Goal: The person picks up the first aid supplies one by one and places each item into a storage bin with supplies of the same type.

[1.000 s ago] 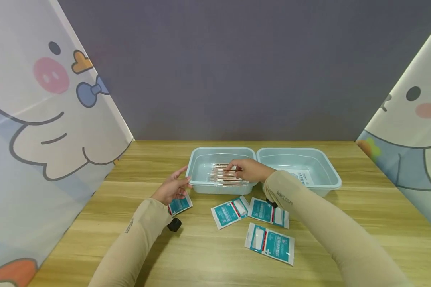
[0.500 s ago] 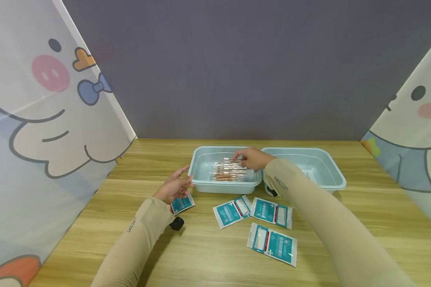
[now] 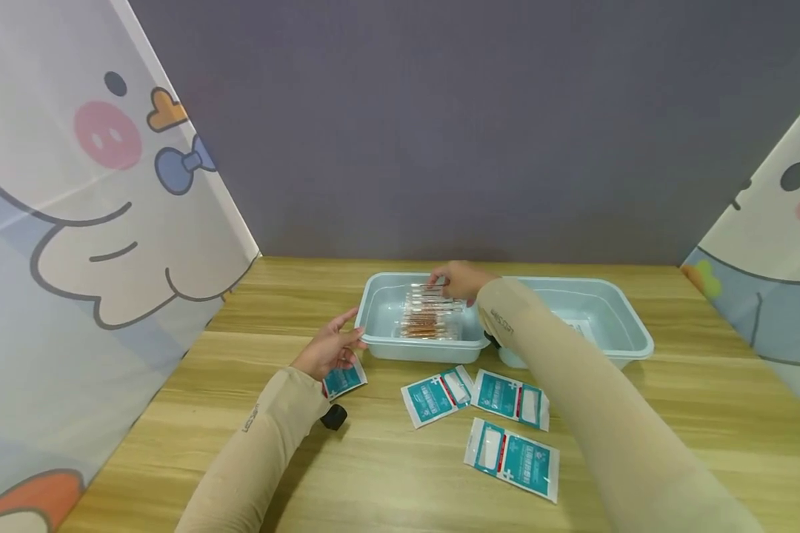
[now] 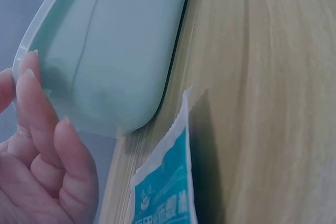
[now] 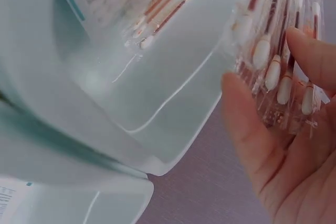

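My right hand holds a strip of cotton swabs with dark reddish shafts, each sealed in clear film, over the back of the left pale blue plastic basin. In the right wrist view, the thumb and a finger pinch the strip. More wrapped swabs lie inside this basin. My left hand grips the basin's left rim, with thumb and fingertips on either side of it in the left wrist view. Below that hand lies a teal and white packet, partly hidden.
A second pale blue basin stands directly right of the first, a white printed item inside it. Three teal and white packets lie in front: the left packet, the right packet and the nearest packet. A dark panel rises behind.
My right hand has moved from the swabs in the basin toward its back, bringing the strip up with it. My left hand stays at the rim. The head view has shifted slightly.
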Tool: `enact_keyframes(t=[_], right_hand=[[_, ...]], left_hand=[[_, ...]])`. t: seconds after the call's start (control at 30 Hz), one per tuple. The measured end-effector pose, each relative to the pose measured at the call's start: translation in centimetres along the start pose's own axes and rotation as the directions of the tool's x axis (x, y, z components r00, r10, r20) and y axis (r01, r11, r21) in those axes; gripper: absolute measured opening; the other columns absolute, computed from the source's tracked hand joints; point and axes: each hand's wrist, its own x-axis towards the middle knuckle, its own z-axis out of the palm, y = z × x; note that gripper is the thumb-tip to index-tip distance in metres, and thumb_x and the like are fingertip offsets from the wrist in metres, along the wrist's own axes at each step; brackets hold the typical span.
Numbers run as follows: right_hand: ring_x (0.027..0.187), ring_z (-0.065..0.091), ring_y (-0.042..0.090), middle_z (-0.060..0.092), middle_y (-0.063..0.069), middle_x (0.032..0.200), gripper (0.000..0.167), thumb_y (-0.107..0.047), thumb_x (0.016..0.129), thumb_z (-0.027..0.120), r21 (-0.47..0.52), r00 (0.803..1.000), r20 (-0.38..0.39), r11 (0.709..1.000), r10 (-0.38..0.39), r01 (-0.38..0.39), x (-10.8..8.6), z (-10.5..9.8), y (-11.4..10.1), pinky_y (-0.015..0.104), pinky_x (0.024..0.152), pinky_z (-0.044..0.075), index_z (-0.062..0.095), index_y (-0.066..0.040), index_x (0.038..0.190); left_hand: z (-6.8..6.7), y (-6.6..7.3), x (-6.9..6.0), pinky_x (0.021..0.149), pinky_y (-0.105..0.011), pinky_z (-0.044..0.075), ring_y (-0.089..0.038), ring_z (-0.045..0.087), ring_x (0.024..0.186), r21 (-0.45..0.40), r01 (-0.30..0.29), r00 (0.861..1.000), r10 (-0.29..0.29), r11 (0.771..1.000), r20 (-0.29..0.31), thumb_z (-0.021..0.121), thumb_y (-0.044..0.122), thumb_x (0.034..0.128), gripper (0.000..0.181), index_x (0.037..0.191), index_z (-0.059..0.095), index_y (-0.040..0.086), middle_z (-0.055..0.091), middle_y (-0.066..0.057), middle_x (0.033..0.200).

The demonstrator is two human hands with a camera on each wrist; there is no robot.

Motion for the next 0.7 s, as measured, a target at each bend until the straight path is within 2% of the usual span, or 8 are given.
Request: enact_keyframes(t=[0.2,0.43,0.57,0.63,0.7], right_hand=[[0.070,0.054,0.018,0.058,0.012,0.098,0.037,0.006,0.090,0.055,0.025,0.998,0.003,0.998,0.059,-0.059,0.33,0.22,0.01,0.031,0.048,0.051,0.062,-0.009,0.123],[0.070,0.056,0.019,0.058,0.011,0.089,0.029,0.003,0.089,0.062,0.053,0.990,0.013,0.988,0.141,-0.142,0.78,0.11,0.27,0.031,0.048,0.052,0.064,-0.008,0.117],[0.069,0.056,0.019,0.059,0.012,0.087,0.030,0.004,0.089,0.061,0.069,0.987,0.005,0.985,0.159,-0.159,0.76,0.14,0.00,0.030,0.050,0.052,0.063,-0.006,0.117],[0.069,0.056,0.019,0.060,0.015,0.094,0.032,0.005,0.089,0.061,0.076,0.986,-0.004,0.983,0.165,-0.164,0.71,0.15,-0.23,0.031,0.052,0.053,0.062,-0.005,0.118],[0.070,0.056,0.019,0.058,0.019,0.109,0.033,0.007,0.088,0.060,0.087,0.986,-0.011,0.983,0.164,-0.162,0.66,0.15,-0.41,0.031,0.055,0.054,0.061,-0.003,0.120]], left_hand=[[0.02,-0.07,0.00,0.050,-0.024,0.042,-0.008,0.050,0.045,-0.009,0.001,1.000,-0.002,1.000,-0.010,0.049,0.018,0.1017,0.059,0.154,0.022,0.022,0.063,0.000,0.073],[0.02,-0.07,0.03,0.049,-0.024,0.042,-0.009,0.051,0.045,-0.017,-0.004,1.000,0.004,1.000,-0.004,0.050,0.017,0.1013,0.058,0.153,0.024,0.021,0.064,0.000,0.071],[0.17,-0.01,-0.17,0.049,-0.024,0.042,-0.009,0.051,0.044,-0.021,-0.004,1.000,0.004,1.000,-0.014,0.050,0.017,0.1012,0.057,0.153,0.025,0.021,0.063,0.001,0.070],[0.23,0.06,-0.31,0.049,-0.024,0.042,-0.009,0.050,0.044,-0.022,-0.005,1.000,0.005,1.000,-0.020,0.050,0.016,0.1012,0.057,0.153,0.026,0.021,0.063,0.001,0.069],[0.27,0.14,-0.44,0.048,-0.024,0.042,-0.008,0.050,0.044,-0.023,-0.008,1.000,0.007,1.000,-0.022,0.050,0.016,0.1013,0.057,0.153,0.026,0.021,0.063,0.002,0.069]])
